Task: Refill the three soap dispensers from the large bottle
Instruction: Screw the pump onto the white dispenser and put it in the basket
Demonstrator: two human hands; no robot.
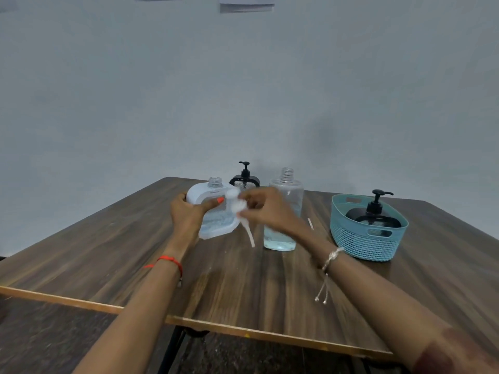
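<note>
My left hand [186, 214] grips the white soap dispenser [216, 211], which stands tilted on the table with its neck open. My right hand [267, 209] holds the white pump head [237, 205] beside that neck, its long tube hanging down toward the table; the pump is blurred. The large clear bottle [285, 211] stands uncapped just behind my right hand, with pale blue liquid in its lower part. A black pump dispenser [244, 179] stands behind the white one. Another black pump dispenser [374, 214] sits inside the teal basket [364, 244].
The wooden table [243, 287] has its near edge close to me and a grey wall behind its far edge. A small white stick [310, 224] lies between the large bottle and the basket on the right.
</note>
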